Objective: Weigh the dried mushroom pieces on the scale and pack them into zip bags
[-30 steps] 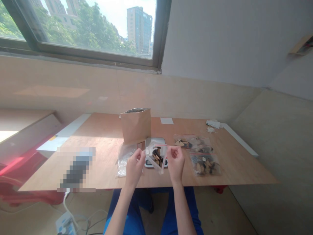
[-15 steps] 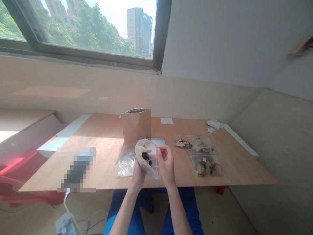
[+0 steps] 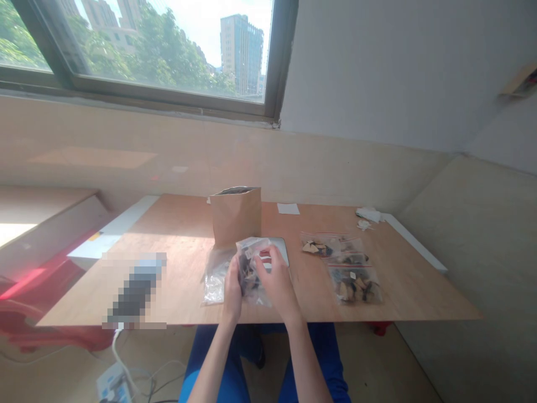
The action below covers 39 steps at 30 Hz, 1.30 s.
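Note:
Just above the table's front part, my left hand (image 3: 232, 288) grips the left side of a clear plastic zip bag (image 3: 250, 252) with dark and pale pieces inside. My right hand (image 3: 274, 277) is at the bag's upper right, its thumb and fingers curled together on the plastic. Beside my left hand lie clear plastic bags (image 3: 213, 285) that look flat. Behind them stands an open brown paper bag (image 3: 237, 217). Partly hidden behind my right hand is a flat whitish device with a rounded corner (image 3: 282, 246).
Several filled zip bags (image 3: 354, 285) with tan and dark pieces lie on the right of the wooden table (image 3: 176, 291). A blurred-out object (image 3: 134, 291) with a white cable is at left. Farther back are a white card (image 3: 288, 209) and crumpled white material (image 3: 369, 215).
The held bag's wide mouth, facing me before, has flattened and the bag now stands more upright. My right hand has moved slightly left, over the bag. The view has shifted a little.

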Available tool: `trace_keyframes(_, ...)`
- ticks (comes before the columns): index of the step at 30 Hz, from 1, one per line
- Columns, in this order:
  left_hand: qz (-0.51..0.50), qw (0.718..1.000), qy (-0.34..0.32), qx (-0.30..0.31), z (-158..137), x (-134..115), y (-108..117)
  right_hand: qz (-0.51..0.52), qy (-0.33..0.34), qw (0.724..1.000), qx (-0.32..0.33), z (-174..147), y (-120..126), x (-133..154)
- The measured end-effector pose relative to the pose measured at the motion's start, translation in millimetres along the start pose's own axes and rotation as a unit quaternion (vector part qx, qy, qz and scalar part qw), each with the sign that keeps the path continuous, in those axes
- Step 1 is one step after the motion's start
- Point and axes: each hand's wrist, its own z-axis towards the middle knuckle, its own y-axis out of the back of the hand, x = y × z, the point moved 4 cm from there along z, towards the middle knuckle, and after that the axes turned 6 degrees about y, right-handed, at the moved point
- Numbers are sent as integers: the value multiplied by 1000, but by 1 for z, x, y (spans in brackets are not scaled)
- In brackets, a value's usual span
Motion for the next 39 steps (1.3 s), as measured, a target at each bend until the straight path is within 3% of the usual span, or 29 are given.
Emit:
trace_keyframes(5,59,997,-45,8,5,-6,5,46,-24,997,64,3,-9,-14)
trace_keyframes(10,88,995,-39,-4,12,-2,11,99,-60,989,93,7,-13,-23)
trace_keyframes(20,58,998,19,6,15,3,16,208,-83,961,161,8,-16,-39)
trace_keyframes(27,30,997,63,31,18,7,18,195,-110,943,246,2,-12,-31)
trace_keyframes(34,67,997,40,5,23,12,24,132,-37,964,228,3,-25,-34)
trace_keyframes(39,93,995,20,-7,26,14,28,112,-34,974,194,5,-29,-30)
